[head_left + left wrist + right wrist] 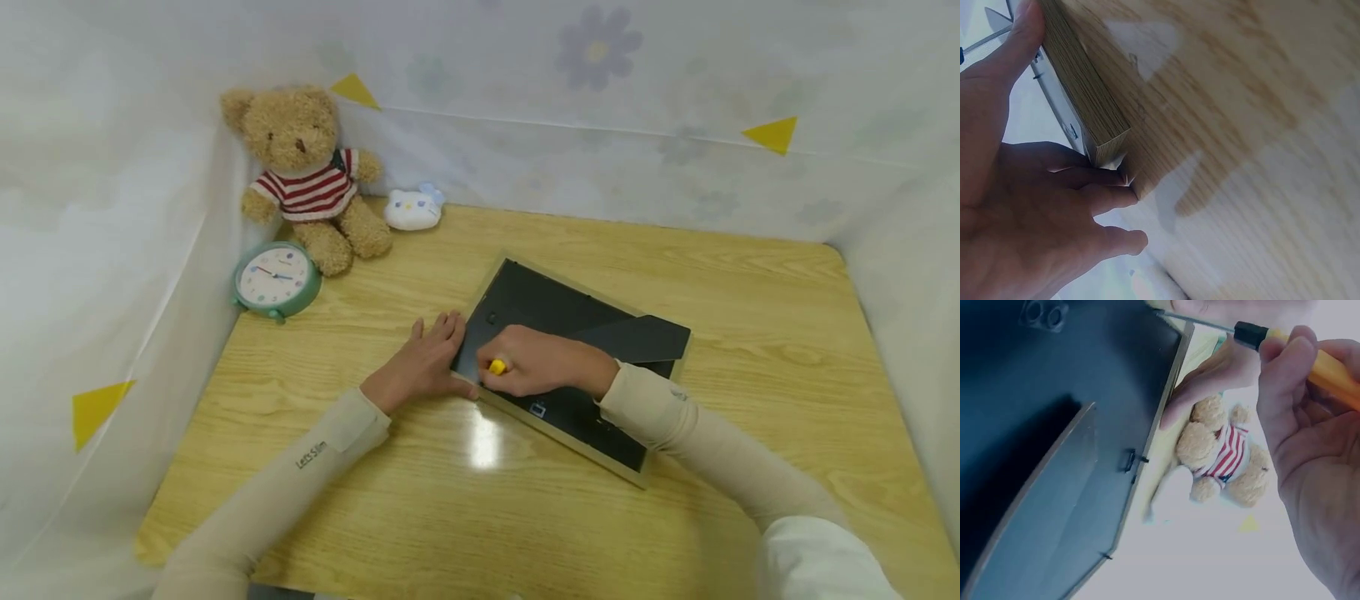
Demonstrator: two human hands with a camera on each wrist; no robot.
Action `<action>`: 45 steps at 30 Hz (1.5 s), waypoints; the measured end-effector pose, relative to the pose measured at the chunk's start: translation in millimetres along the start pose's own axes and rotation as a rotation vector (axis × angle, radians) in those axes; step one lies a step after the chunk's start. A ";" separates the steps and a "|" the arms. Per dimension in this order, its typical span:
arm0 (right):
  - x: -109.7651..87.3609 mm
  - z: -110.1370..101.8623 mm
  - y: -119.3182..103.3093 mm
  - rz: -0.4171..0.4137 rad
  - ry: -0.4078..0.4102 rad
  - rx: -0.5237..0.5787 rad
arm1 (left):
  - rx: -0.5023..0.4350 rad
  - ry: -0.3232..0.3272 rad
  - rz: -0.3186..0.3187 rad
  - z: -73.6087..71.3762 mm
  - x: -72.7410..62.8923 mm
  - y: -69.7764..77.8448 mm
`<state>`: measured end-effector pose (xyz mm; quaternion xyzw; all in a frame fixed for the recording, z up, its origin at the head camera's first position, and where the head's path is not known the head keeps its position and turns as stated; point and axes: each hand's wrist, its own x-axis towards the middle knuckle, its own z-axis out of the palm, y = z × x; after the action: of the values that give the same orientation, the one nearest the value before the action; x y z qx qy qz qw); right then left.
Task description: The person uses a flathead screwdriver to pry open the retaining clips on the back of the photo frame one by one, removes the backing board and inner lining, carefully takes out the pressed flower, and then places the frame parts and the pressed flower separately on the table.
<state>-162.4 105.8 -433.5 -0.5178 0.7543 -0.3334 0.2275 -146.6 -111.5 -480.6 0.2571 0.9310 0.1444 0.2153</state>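
A picture frame (551,296) lies face down on the table, its black back up and its easel stand (637,337) raised off the back. My right hand (536,360) grips a screwdriver (1332,372) by its yellow handle. In the right wrist view the thin shaft reaches to the frame's edge near the left corner, its tip close to my left fingers. With spread, fairly straight fingers, my left hand (423,367) braces that corner. The left wrist view has the thumb against the frame's wood-grained side (1085,87) and the other fingers round the corner.
A teddy bear (311,179) in a striped shirt sits at the back left of the table (375,500). Beside it are a white plush cat face (412,210) and a green alarm clock (276,279). Pale curtains (525,150) enclose the back and sides.
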 end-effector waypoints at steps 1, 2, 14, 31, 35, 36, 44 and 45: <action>0.4 0.7 -1.7 0.001 -0.009 -0.014 | -0.001 -0.003 0.001 -0.5 0.4 0.2; 0.7 1.3 -3.4 0.004 -0.018 -0.026 | 0.001 -0.004 0.001 -0.7 1.1 0.6; -6.5 7.9 -3.2 0.160 0.063 -0.028 | -0.047 -0.031 0.020 5.1 6.4 1.6; -60.1 0.5 23.9 0.531 0.156 0.073 | 0.008 0.017 0.082 -5.5 10.8 -25.4; -65.9 2.4 20.6 0.546 0.056 -0.045 | 0.004 -0.001 0.077 -13.8 14.5 -32.5; -67.3 2.7 19.7 0.549 0.046 -0.072 | -0.003 -0.002 0.075 -16.0 15.6 -34.1; -81.2 1.2 16.1 0.574 0.056 -0.172 | -0.060 0.012 0.044 -30.9 22.3 -45.5; -83.5 1.2 15.9 0.575 0.061 -0.174 | -0.064 0.012 0.037 -32.8 22.9 -46.5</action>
<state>-141.5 187.3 -446.2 -0.2903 0.9021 -0.2048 0.2449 -199.3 -142.7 -477.4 0.2663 0.9222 0.1796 0.2152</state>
